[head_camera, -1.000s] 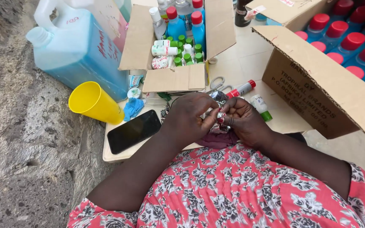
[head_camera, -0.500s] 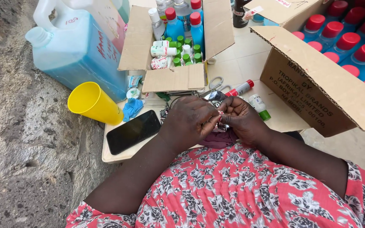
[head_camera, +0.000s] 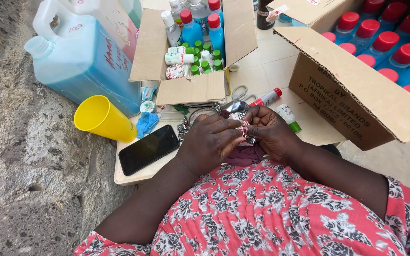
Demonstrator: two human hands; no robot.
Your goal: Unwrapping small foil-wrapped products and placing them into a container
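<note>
My left hand (head_camera: 212,142) and my right hand (head_camera: 269,130) meet over the front edge of a small board (head_camera: 134,176), fingers pinched together on a small crinkled piece of silver foil (head_camera: 244,128). What the foil wraps is hidden by my fingers. A dark maroon cloth (head_camera: 245,155) lies under my hands. A black phone (head_camera: 149,149) lies flat just left of my left hand.
A yellow cup (head_camera: 104,118) lies tipped on its side beside a large jug of blue liquid (head_camera: 84,61). An open carton (head_camera: 193,87) holds small bottles. Scissors (head_camera: 240,92) and two small tubes lie behind my hands. A big carton (head_camera: 357,90) with red-capped bottles stands right.
My hands stay together on the foil, with only small finger shifts. Nothing else has moved.
</note>
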